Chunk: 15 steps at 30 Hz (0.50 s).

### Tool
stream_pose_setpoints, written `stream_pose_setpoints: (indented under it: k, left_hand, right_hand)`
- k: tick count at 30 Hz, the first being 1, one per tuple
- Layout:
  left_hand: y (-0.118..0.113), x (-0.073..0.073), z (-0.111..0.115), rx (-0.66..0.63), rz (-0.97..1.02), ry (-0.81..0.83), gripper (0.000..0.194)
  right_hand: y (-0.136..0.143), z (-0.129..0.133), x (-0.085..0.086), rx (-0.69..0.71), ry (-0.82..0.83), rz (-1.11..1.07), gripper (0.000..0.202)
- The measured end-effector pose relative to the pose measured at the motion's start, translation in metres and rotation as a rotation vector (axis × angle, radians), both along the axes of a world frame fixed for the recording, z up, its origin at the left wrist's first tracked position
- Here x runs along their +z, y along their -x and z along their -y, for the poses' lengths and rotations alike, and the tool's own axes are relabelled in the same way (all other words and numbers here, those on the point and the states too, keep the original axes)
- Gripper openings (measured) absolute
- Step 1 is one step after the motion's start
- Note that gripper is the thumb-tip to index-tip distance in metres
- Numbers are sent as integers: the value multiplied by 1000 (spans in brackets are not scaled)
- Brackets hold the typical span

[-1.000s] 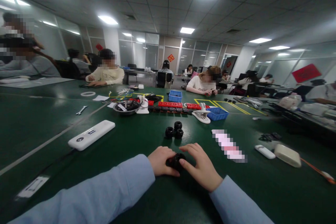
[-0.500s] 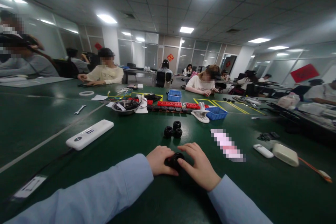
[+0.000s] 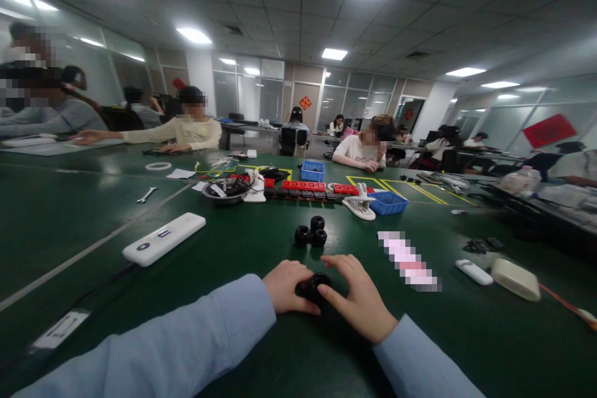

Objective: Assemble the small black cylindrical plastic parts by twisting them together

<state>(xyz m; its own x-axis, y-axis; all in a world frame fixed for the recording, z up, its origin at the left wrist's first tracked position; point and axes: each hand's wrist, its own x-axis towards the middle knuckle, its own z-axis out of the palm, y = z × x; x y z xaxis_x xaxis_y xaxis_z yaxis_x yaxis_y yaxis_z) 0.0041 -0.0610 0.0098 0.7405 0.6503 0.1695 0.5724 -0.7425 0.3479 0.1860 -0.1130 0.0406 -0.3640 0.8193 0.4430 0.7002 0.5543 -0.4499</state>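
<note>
Two bare hands meet over a small black wheel on a green table

The left hand (image 3: 290,286) is curled round one side of the black wheel (image 3: 318,283), thumb on the near side and fingers over the far side, gripping it. The right hand (image 3: 358,292) is spread: its thumb tip touches the wheel, while the forefinger arches well away from that thumb, beyond the wheel. The wheel is low over the green table (image 3: 280,354), between both hands, partly hidden by them. Both arms wear light blue sleeves (image 3: 205,323).

Just beyond the fingers, three more black wheels (image 3: 303,236) sit close together. To the left lies a long white device (image 3: 164,239); to the right, a pink-and-white oblong (image 3: 408,261), blurred out. Farther off run a dark bowl (image 3: 225,201) of cables, red blocks (image 3: 303,185), a white clip (image 3: 359,205) and a blue basket (image 3: 388,204). Across the table, a person in cream (image 3: 196,130) stretches one arm sideways.
</note>
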Motion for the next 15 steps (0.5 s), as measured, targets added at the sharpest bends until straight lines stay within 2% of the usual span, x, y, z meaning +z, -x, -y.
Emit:
stream_pose_setpoints:
  k: [9,15]
  left_hand:
    - [0,-3,-1,-4,0,-18,44]
    - [0,-2,-1,-5,-11,-17,45]
  right_hand:
    - [3,0,1,21,23,76,23]
    - [4,1,2,10,17,83,26]
